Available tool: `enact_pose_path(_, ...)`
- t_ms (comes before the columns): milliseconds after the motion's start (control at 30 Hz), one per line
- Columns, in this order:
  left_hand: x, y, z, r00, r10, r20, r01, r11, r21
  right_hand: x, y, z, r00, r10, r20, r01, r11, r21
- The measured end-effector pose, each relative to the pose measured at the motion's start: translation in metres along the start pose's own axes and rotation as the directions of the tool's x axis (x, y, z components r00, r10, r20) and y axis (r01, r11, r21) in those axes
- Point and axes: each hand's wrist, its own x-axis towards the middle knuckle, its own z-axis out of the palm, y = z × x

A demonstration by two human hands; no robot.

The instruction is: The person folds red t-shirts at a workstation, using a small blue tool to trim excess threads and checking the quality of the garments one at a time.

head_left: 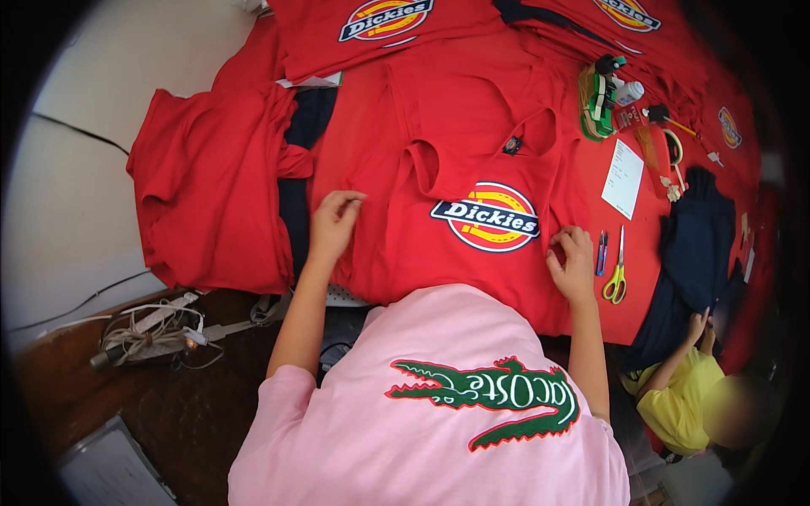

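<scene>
A red sleeveless top (403, 244) with a round yellow, white and navy emblem lies spread before me on the table. My left hand (336, 216) is at its left side, fingers loosely bent towards the fabric, thumb a little apart. At the right edge, beside the emblem, my right hand (574, 260) rests with bent fingers and the thumb held away from them. I see no cloth gripped in either hand. Yellow-handled scissors (618, 278) and blue thread snips (602, 253) lie just right of my right hand.
Piled red garments (211, 194) lie at the left, more red tops (384, 38) at the back. A white paper (623, 179), a green tape dispenser (597, 105) and a tape roll (672, 145) sit right. Beyond, a person in yellow (682, 396) handles navy cloth (700, 244). Cables (160, 325) lie lower left.
</scene>
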Motion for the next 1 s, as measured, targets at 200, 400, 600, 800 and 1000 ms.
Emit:
enact_pose_path(200, -0.061, 0.032, 0.073, 0.771, 0.424, 0.475, -0.62, 0.669, 0.41, 0.003, -0.01, 0.005, 0.962, -0.178, 0.209, 0.205, 0.972, -0.116)
enact_pose_path(400, -0.119, -0.01, 0.085, 0.659, 0.481, 0.578, -0.637, 0.766, 0.089, -0.015, -0.01, -0.013, 0.988, -0.026, 0.152, 0.049, 0.987, -0.155)
enact_pose_path(600, -0.099, 0.033, 0.044, 0.779, 0.342, 0.526, -0.489, 0.856, 0.168, -0.031, 0.008, -0.01, 0.998, -0.039, 0.04, 0.048, 0.961, -0.272)
enact_pose_path(800, -0.044, 0.057, 0.052, 0.852, 0.395, 0.344, -0.511, 0.769, 0.383, -0.021, 0.004, -0.024, 0.988, 0.012, 0.151, 0.041, 0.94, -0.339)
enact_pose_path(1000, -0.019, 0.059, 0.056, 0.702, 0.312, 0.64, -0.658, 0.627, 0.417, -0.03, 0.009, -0.036, 0.951, -0.074, 0.301, 0.112, 0.988, -0.109)
